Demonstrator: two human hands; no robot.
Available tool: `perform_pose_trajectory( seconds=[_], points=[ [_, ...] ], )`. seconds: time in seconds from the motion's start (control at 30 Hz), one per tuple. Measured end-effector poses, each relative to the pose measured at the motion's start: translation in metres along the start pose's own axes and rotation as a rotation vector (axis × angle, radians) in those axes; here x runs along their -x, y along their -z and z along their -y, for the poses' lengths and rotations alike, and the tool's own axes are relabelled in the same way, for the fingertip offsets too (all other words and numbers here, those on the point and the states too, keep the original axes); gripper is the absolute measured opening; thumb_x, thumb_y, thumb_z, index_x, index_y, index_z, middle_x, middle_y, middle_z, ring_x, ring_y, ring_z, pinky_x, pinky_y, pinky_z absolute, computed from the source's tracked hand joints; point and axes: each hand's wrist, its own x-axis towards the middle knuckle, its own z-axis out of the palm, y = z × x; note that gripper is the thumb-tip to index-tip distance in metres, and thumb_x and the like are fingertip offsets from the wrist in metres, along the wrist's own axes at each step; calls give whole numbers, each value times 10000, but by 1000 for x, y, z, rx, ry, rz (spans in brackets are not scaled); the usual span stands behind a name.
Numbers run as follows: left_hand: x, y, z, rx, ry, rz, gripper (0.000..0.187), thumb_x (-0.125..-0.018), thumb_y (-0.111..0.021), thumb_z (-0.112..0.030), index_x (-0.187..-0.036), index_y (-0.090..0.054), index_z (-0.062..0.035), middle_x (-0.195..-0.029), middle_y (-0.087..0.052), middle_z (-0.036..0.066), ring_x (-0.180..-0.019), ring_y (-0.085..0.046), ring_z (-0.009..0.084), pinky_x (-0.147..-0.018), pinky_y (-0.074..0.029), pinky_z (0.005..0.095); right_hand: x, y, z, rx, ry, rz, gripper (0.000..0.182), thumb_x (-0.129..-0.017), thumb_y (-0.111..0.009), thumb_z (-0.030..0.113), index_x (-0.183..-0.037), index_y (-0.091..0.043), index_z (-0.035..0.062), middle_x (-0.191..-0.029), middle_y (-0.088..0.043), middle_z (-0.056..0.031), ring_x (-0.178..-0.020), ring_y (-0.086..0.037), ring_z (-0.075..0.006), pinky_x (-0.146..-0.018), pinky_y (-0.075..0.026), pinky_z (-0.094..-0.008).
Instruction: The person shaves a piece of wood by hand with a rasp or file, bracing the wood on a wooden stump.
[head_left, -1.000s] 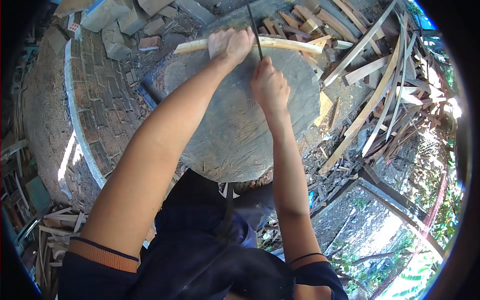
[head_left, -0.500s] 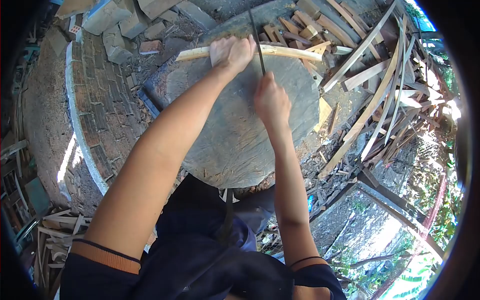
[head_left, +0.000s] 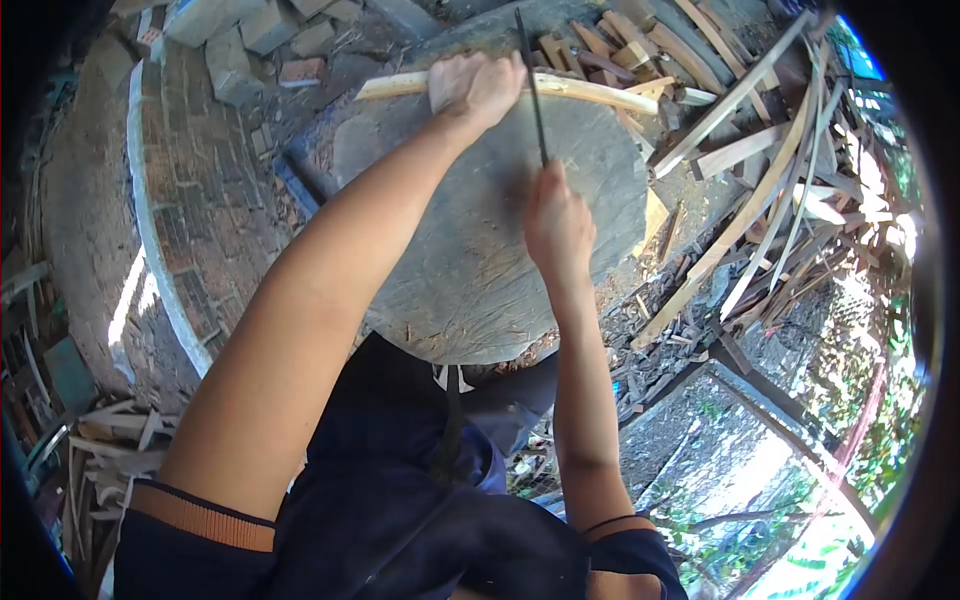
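Note:
A pale peeled wooden stick [head_left: 590,92] lies across the far edge of a large round grey stump [head_left: 480,250]. My left hand [head_left: 476,84] grips the stick near its middle and holds it down on the stump. My right hand [head_left: 558,222] is closed around the handle of a long thin dark blade [head_left: 531,80]. The blade runs up from my fist and crosses the stick just right of my left hand. My dark blue clothing fills the bottom of the view.
Split wood strips and offcuts [head_left: 760,170] are heaped to the right of the stump. A curved brick edging [head_left: 190,210] and loose concrete blocks [head_left: 240,30] lie at left. More wood scraps [head_left: 100,450] lie at lower left. Wire mesh and greenery [head_left: 760,470] show at lower right.
My right hand has drawn back toward me along the stump, pulling the blade across the stick. My left hand has stayed on the stick.

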Motion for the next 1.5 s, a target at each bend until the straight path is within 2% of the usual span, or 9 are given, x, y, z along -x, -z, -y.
perform_pose_trajectory(
  seconds=[0.07, 0.13, 0.3, 0.5, 0.7, 0.83, 1.23, 1.37, 1.5],
  points=[
    [2, 1, 8, -2, 14, 3, 545, -964, -333, -363, -668, -714, -108, -699, -684, 133, -673, -681, 304, -659, -513, 423, 7, -1, 0, -16, -43, 86, 173, -905, -461, 203, -976, -485, 47, -727, -646, -244, -732, -649, -434, -648, -505, -533],
    [4, -1, 5, 50, -16, -10, 586, -974, -312, -371, -646, -698, -76, -691, -668, 166, -668, -669, 359, -661, -511, 447, 0, -2, 0, -48, -40, 39, 182, -910, -454, 211, -986, -482, 48, -733, -646, -248, -740, -649, -432, -653, -504, -533],
    [2, -5, 5, 32, -22, -58, 540, -957, -368, -378, -642, -700, -90, -690, -672, 154, -644, -668, 345, -618, -508, 449, -55, -11, 13, -28, 71, -96, 197, -917, -442, 215, -995, -475, 38, -738, -644, -250, -741, -639, -450, -649, -502, -535],
    [0, -3, 7, 36, 2, -23, 556, -961, -342, -390, -667, -705, -88, -702, -675, 155, -661, -673, 342, -634, -516, 448, 9, 1, 4, -15, -88, 136, 181, -908, -431, 193, -976, -492, 37, -800, -653, -249, -774, -645, -436, -694, -510, -527],
    [0, -2, 1, 59, 47, -52, 540, -957, -344, -368, -686, -705, -73, -740, -678, 174, -710, -672, 356, -725, -504, 458, -54, -4, 17, -22, 18, -30, 173, -908, -434, 186, -976, -492, 38, -802, -660, -243, -796, -651, -435, -708, -509, -524],
    [9, 0, 1, 0, -105, -22, 521, -953, -362, -355, -672, -702, -79, -711, -675, 168, -683, -673, 345, -698, -512, 451, -29, 0, 12, -23, -16, 37, 187, -910, -435, 195, -960, -502, 29, -820, -663, -245, -804, -652, -438, -715, -510, -520],
    [-2, -2, -1, 25, 40, -28, 560, -963, -347, -402, -668, -708, -93, -708, -680, 140, -695, -676, 325, -661, -507, 425, -60, -3, 18, -8, 1, -9, 191, -902, -434, 202, -930, -504, 27, -815, -659, -259, -798, -657, -424, -703, -521, -508],
    [-1, -3, -1, -11, 18, 41, 546, -964, -337, -377, -683, -712, -97, -721, -686, 134, -717, -681, 315, -677, -503, 432, -31, 2, 8, 27, 55, -5, 177, -894, -452, 198, -937, -492, 31, -770, -656, -252, -750, -657, -425, -652, -524, -511],
    [-6, -1, 0, 19, 5, 43, 554, -965, -327, -368, -686, -704, -74, -720, -679, 155, -692, -678, 330, -648, -508, 442, 22, 9, -7, -42, -62, 70, 178, -945, -429, 228, -942, -477, 56, -771, -625, -296, -752, -624, -472, -633, -484, -563]
  ],
)
